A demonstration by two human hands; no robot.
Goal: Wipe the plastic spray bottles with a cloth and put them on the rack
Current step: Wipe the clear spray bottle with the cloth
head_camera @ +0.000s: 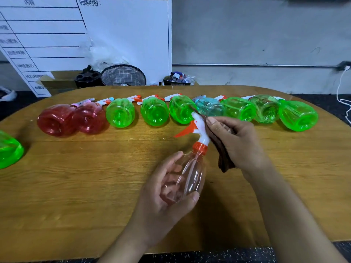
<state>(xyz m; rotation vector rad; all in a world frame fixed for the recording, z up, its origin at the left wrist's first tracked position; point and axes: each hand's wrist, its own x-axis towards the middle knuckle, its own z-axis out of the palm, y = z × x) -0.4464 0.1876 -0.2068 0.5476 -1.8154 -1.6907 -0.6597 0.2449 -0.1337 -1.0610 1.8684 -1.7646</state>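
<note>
1. The clear pink spray bottle (190,177) is gripped round its body by the left hand (167,194), the fingers curled under it and the thumb laid along its near side.
2. A brown cloth (220,149) is pinched in the right hand (235,141), the fingers bent over it and pressing it against the white spray head (201,128) of the held bottle.
3. The bottle is held tilted above the wooden table (95,196), neck pointing away from the person, with its orange collar (199,148) just left of the cloth and its orange trigger (185,131) sticking out to the left.
4. Behind the hands, a row of bottles is laid on its side across the far part of the table: two red bottles (70,119) at the left, green bottles (154,111) along the row, and one pale blue bottle (209,107) just beyond the cloth.
5. Another green bottle (8,150) is cut off by the left edge of the view.
6. Bare tabletop is seen between the row and the near edge, to the left of the hands and to their right.
7. The rack cannot be made out.
</note>
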